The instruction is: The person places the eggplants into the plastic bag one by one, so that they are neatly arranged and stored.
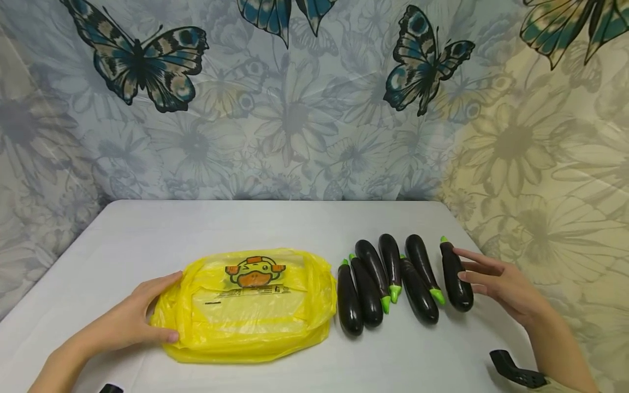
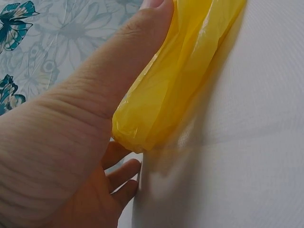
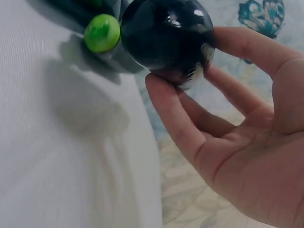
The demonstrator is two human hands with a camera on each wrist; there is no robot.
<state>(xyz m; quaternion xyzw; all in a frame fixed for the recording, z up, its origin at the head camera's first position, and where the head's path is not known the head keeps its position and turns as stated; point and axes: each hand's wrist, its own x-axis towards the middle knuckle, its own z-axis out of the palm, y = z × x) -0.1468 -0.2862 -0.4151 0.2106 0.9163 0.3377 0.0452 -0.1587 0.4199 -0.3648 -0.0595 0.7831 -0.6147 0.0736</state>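
A yellow plastic bag [image 1: 255, 327] with a cartoon duck print lies flat on the left half of the table, its shape boxy and its contents hidden. At its left end rests my left hand [image 1: 132, 314], thumb at the near corner and straight fingers spread toward the far one. The left wrist view shows the thumb against the bag's side. My right hand [image 1: 508, 286] holds the rightmost eggplant [image 1: 458, 284] lightly by its right side, between thumb and fingertips. That eggplant is dark and glossy, its green stem tip pointing away from me.
Several more eggplants [image 1: 371, 295] lie side by side between the bag and the held one, some with stems toward me. A white table [image 1: 236, 224] carries everything. Behind it hangs a butterfly-patterned curtain [image 1: 295, 147]. A black wrist mount [image 1: 516, 371] shows below my right hand.
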